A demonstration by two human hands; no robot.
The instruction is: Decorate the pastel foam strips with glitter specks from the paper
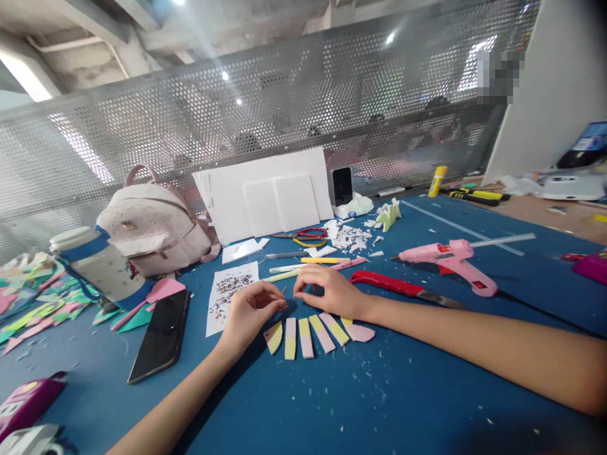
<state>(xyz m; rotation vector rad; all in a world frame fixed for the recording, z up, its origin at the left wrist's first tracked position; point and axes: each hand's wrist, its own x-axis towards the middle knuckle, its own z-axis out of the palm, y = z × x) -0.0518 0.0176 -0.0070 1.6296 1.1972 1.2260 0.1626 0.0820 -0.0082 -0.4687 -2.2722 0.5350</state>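
Observation:
My left hand (253, 309) is closed in a pinch, thumb against the fingers, above the blue table (294, 404). A tiny dark sliver shows by its fingertips, too small to name. Facing it a short way off, my right hand (329, 292) is curled with thumb and fingers together; whatever they hold is hidden. Just below both hands lies a fan of yellow and pink foam strips (306, 338), with a rounded yellow piece (274, 338) at the left end and a pink-tipped piece (360, 332) at the right. A paper sheet with small coloured bits (232, 291) lies beside my left hand.
A red-handled knife (386, 283) and pink glue gun (450, 259) lie right, its cord running under my forearm. Scissors (310, 237), pens and white scraps (351, 239) lie behind. A phone (161, 335), bottle (102, 268) and backpack (152, 227) are left.

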